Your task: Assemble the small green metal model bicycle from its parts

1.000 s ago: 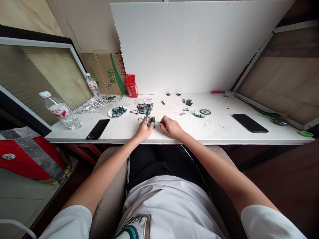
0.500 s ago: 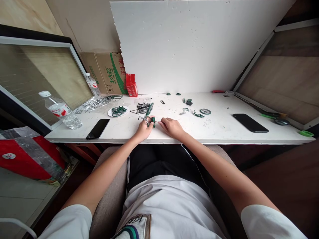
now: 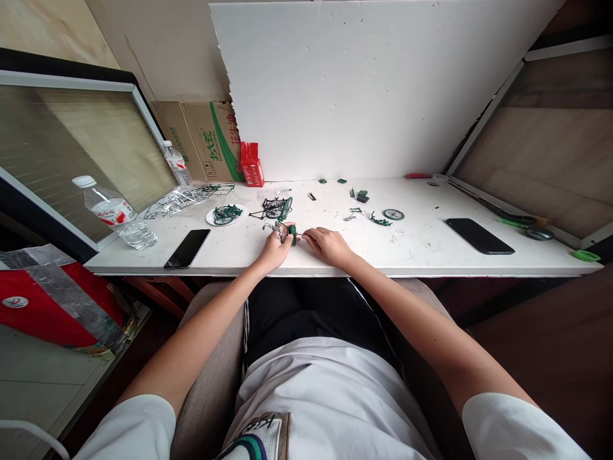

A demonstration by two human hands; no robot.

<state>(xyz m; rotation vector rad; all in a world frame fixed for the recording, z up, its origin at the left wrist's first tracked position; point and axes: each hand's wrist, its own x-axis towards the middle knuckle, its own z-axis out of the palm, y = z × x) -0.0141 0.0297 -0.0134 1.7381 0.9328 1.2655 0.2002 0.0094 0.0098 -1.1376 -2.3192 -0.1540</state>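
Note:
Near the front edge of the table, my left hand (image 3: pixel 274 249) is closed around a partly built green model bicycle (image 3: pixel 293 230), whose wheel (image 3: pixel 286 208) points away from me. From the right, my right hand (image 3: pixel 329 245) pinches a thin metal rod (image 3: pixel 300 236), which looks like a small screwdriver. Its tip meets the green part held in the left hand; the handle is hidden in my fingers. Just beyond lie black bicycle parts (image 3: pixel 272 209). A white plate (image 3: pixel 211 218) with green pieces stands to the left.
A loose wheel (image 3: pixel 394 214) and a curved green part (image 3: pixel 380 221) lie right of centre, with small green pieces behind. One phone (image 3: pixel 188 248) lies left, another (image 3: pixel 480 236) right. Water bottles (image 3: pixel 117 214), a red box (image 3: pixel 252 167) and parts frames (image 3: pixel 189 199) stand or lie at the left.
The model bicycle has turned slightly in my left hand. Both hands stay in nearly the same place, with the rod still at the green part.

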